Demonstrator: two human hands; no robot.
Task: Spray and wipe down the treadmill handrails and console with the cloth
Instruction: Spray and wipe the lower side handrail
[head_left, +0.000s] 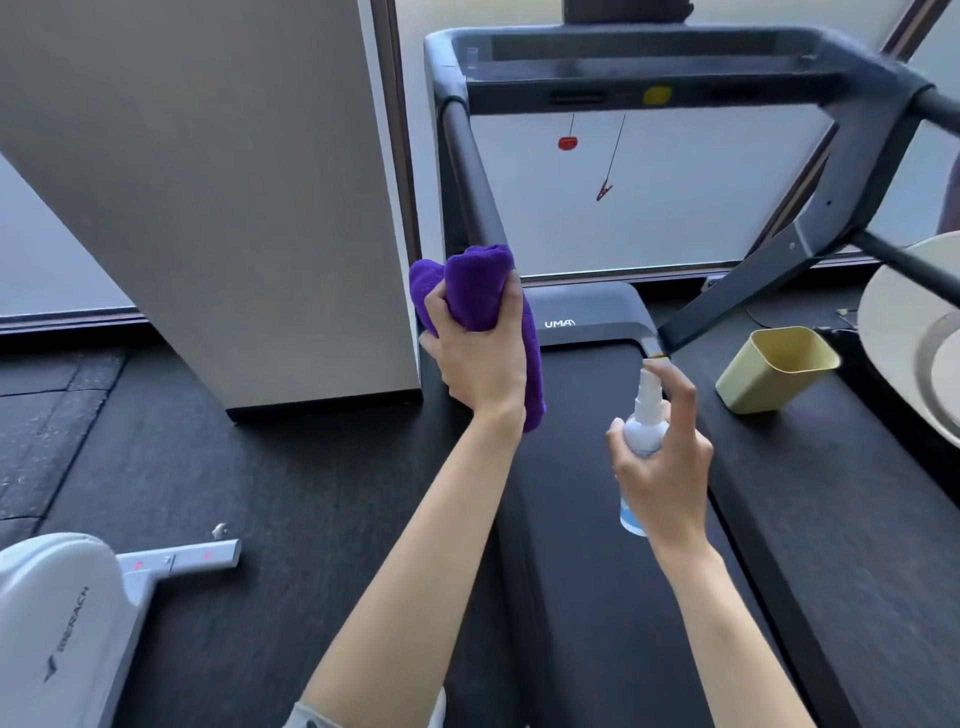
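Note:
My left hand (480, 353) grips a bunched purple cloth (480, 291) just below the treadmill's left handrail (467, 166). My right hand (667, 452) holds a small white and blue spray bottle (644, 421) over the treadmill belt (597, 519), with the index finger on top of the nozzle. The dark console (649, 67) spans the top of the view, and the right handrail (940, 109) runs off the right edge. The cloth's lower end hangs beside my left wrist.
A yellow-green bin (769, 374) sits on the floor right of the belt, by a pale round object (904, 322). A beige pillar (208, 197) stands at left, with a white machine (67, 623) at lower left. A red safety clip (603, 191) dangles under the console.

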